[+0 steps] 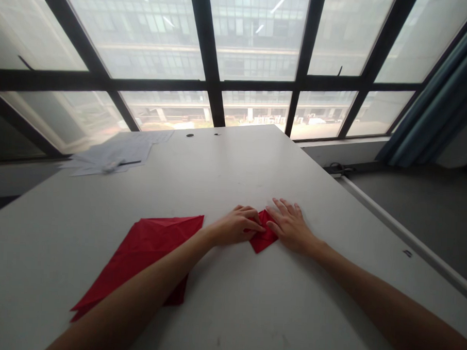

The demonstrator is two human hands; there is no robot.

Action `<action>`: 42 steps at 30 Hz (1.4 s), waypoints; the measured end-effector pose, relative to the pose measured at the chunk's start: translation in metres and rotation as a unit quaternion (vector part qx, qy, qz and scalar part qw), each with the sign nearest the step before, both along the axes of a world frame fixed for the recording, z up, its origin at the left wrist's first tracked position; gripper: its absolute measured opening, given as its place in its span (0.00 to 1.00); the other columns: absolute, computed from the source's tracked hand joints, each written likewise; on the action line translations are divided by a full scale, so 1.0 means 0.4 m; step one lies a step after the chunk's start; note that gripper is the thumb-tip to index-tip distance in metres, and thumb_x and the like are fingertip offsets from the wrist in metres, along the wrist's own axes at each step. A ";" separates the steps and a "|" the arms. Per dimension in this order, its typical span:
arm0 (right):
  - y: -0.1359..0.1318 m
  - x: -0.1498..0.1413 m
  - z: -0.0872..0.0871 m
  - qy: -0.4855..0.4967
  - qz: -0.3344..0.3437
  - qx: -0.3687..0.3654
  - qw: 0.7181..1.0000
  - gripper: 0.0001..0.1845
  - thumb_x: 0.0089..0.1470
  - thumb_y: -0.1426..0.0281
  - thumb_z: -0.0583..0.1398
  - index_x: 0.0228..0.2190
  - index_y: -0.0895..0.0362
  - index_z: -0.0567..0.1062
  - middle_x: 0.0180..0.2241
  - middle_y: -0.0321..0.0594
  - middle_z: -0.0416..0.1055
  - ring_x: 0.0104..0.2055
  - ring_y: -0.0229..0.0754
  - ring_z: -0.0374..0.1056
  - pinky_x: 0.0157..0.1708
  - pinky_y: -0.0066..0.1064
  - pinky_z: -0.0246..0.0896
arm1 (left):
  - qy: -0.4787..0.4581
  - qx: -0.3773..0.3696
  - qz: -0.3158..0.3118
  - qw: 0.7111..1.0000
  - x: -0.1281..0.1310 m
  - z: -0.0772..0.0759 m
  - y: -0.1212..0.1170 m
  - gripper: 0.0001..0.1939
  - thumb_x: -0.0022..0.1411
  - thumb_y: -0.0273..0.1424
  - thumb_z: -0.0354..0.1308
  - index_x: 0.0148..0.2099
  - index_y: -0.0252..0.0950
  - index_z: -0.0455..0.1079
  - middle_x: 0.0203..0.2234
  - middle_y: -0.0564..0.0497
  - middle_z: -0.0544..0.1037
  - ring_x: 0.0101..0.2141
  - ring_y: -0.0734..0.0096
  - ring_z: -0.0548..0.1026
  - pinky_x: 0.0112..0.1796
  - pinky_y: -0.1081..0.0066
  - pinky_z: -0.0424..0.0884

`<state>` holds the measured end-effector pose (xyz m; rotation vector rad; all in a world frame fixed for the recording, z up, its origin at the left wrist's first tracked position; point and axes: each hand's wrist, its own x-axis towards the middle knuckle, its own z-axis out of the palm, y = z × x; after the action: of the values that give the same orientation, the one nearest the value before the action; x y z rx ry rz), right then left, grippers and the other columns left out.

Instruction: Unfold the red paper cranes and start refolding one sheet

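A small folded red sheet (pixel 262 242), perhaps paper or cloth, lies on the white table (pixel 227 309) between my hands. Over its left side, my left hand (pixel 237 225) is closed, thumb and fingers drawn together at a fold; the fingertips partly hide the grip. My right hand (pixel 289 226) rests flat on the right edge of the same piece, its fingers spread. A larger red folded sheet (pixel 137 248) with creases lies to the left, partly covered by my left forearm.
Loose white papers (pixel 118 147) with a dark pen (pixel 129 163) lie at the table's far left. A dark round spot (pixel 190 135) marks the far edge. Large windows (pixel 258 37) stand behind, and a blue curtain (pixel 434 96) hangs at the right.
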<state>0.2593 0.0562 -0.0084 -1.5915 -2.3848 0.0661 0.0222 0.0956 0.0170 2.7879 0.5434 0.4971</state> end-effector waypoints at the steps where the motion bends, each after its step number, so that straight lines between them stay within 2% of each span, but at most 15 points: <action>1: 0.002 0.000 -0.001 0.006 -0.012 0.001 1.000 0.28 0.67 0.57 0.45 0.64 0.51 0.60 0.69 0.48 0.48 0.70 0.56 0.42 0.64 0.61 0.38 | 0.000 -0.001 -0.001 1.000 0.000 0.000 0.000 0.16 0.64 0.27 0.59 0.51 0.50 0.77 0.42 0.50 0.77 0.48 0.65 0.72 0.54 0.64 0.62; 3: 0.003 0.002 -0.001 0.020 -0.013 0.006 1.000 0.28 0.67 0.58 0.46 0.64 0.52 0.60 0.69 0.48 0.50 0.70 0.55 0.44 0.64 0.58 0.39 | -0.003 -0.004 -0.003 1.000 0.001 0.001 -0.002 0.16 0.64 0.26 0.59 0.51 0.48 0.77 0.42 0.50 0.77 0.48 0.65 0.72 0.55 0.65 0.62; 8: -0.005 0.008 0.007 0.026 0.062 0.013 0.998 0.27 0.62 0.59 0.54 0.61 0.49 0.65 0.68 0.45 0.51 0.70 0.54 0.43 0.65 0.56 0.37 | -0.024 -0.038 0.010 0.999 0.001 0.007 -0.007 0.14 0.64 0.28 0.58 0.52 0.43 0.73 0.43 0.48 0.77 0.48 0.64 0.72 0.54 0.64 0.64; 11: -0.006 0.009 0.006 0.032 0.055 0.008 0.998 0.28 0.61 0.59 0.56 0.61 0.51 0.66 0.67 0.46 0.53 0.70 0.54 0.44 0.65 0.55 0.37 | -0.044 -0.064 0.015 0.997 0.000 0.008 -0.007 0.11 0.65 0.31 0.59 0.50 0.41 0.72 0.42 0.48 0.78 0.47 0.64 0.74 0.53 0.64 0.66; 14: -0.005 0.008 0.005 0.049 0.047 0.014 0.998 0.29 0.60 0.60 0.56 0.61 0.52 0.64 0.66 0.47 0.55 0.69 0.53 0.46 0.65 0.53 0.38 | -0.057 -0.078 0.019 0.995 -0.002 0.006 -0.007 0.16 0.62 0.37 0.63 0.51 0.40 0.72 0.44 0.46 0.77 0.47 0.62 0.74 0.52 0.63 0.67; 17: -0.008 0.009 0.012 0.070 0.067 0.023 0.995 0.27 0.61 0.62 0.56 0.61 0.51 0.66 0.66 0.45 0.57 0.68 0.52 0.47 0.65 0.53 0.39 | -0.070 -0.098 0.027 0.992 -0.005 0.004 -0.008 0.21 0.58 0.39 0.67 0.52 0.40 0.72 0.46 0.45 0.75 0.46 0.62 0.74 0.51 0.64 0.69; 20: -0.013 0.010 0.022 0.104 0.102 0.034 0.989 0.26 0.60 0.68 0.55 0.60 0.49 0.67 0.63 0.42 0.62 0.67 0.51 0.50 0.65 0.51 0.40 | -0.101 -0.117 0.044 0.987 -0.007 0.001 -0.007 0.20 0.59 0.36 0.65 0.53 0.39 0.71 0.46 0.45 0.75 0.45 0.64 0.75 0.48 0.67 0.71; 23: -0.017 0.011 0.028 0.132 0.137 0.041 0.981 0.33 0.57 0.75 0.54 0.63 0.50 0.63 0.60 0.43 0.67 0.65 0.49 0.54 0.65 0.49 0.41 | -0.125 -0.120 0.063 0.983 -0.006 -0.006 -0.004 0.17 0.61 0.27 0.60 0.53 0.38 0.70 0.45 0.46 0.76 0.43 0.67 0.75 0.47 0.68 0.71; 25: -0.018 0.012 0.030 0.141 0.149 0.042 0.978 0.38 0.54 0.77 0.54 0.65 0.51 0.58 0.60 0.45 0.67 0.65 0.49 0.56 0.65 0.50 0.41 | -0.141 -0.127 0.085 0.978 -0.004 -0.012 -0.002 0.19 0.59 0.22 0.57 0.53 0.38 0.69 0.44 0.47 0.76 0.43 0.68 0.75 0.47 0.68 0.71; 29: -0.020 0.011 0.037 0.136 0.169 0.026 0.976 0.42 0.50 0.79 0.54 0.66 0.50 0.55 0.58 0.44 0.68 0.64 0.49 0.57 0.65 0.51 0.38 | -0.181 -0.135 0.127 0.966 0.000 -0.022 0.002 0.20 0.57 0.18 0.55 0.51 0.38 0.67 0.44 0.49 0.76 0.43 0.68 0.76 0.47 0.67 0.71; 31: -0.023 0.011 0.042 0.124 0.180 0.022 0.976 0.40 0.50 0.80 0.54 0.64 0.49 0.60 0.56 0.42 0.69 0.63 0.48 0.57 0.65 0.51 0.37 | -0.185 -0.124 0.128 0.966 -0.001 -0.023 0.005 0.20 0.57 0.18 0.55 0.50 0.39 0.68 0.44 0.49 0.75 0.44 0.69 0.76 0.48 0.68 0.71; 34: -0.027 0.009 0.047 0.109 0.186 0.034 0.976 0.31 0.50 0.79 0.55 0.54 0.47 0.72 0.52 0.41 0.71 0.60 0.48 0.60 0.66 0.50 0.35 | -0.191 -0.105 0.138 0.966 -0.004 -0.023 0.010 0.18 0.57 0.18 0.55 0.49 0.39 0.71 0.46 0.48 0.74 0.44 0.69 0.75 0.47 0.69 0.71; 37: -0.026 0.007 0.045 0.116 0.189 0.045 0.974 0.20 0.51 0.78 0.57 0.44 0.49 0.77 0.48 0.40 0.72 0.56 0.48 0.63 0.64 0.50 0.41 | -0.194 -0.103 0.152 0.964 -0.007 -0.023 0.012 0.13 0.59 0.19 0.55 0.43 0.37 0.74 0.45 0.47 0.73 0.40 0.71 0.74 0.43 0.71 0.72; 40: -0.022 0.006 0.040 0.150 0.202 0.056 0.966 0.23 0.49 0.79 0.59 0.47 0.51 0.74 0.51 0.43 0.71 0.56 0.49 0.62 0.61 0.49 0.47 | -0.178 -0.111 0.142 0.967 -0.008 -0.026 0.014 0.12 0.62 0.21 0.55 0.42 0.38 0.77 0.46 0.47 0.73 0.37 0.73 0.74 0.41 0.72 0.73; 42: -0.018 0.007 0.036 0.158 0.221 0.055 0.961 0.29 0.48 0.81 0.58 0.53 0.52 0.71 0.54 0.44 0.71 0.58 0.50 0.61 0.62 0.50 0.46 | -0.173 -0.113 0.135 0.969 -0.007 -0.030 0.015 0.12 0.63 0.22 0.55 0.43 0.39 0.77 0.46 0.47 0.73 0.37 0.73 0.75 0.42 0.71 0.73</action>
<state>0.2622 0.0489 0.0062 -0.8950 -2.3863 0.2505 0.0193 0.1017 0.0050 2.3505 0.8418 0.8973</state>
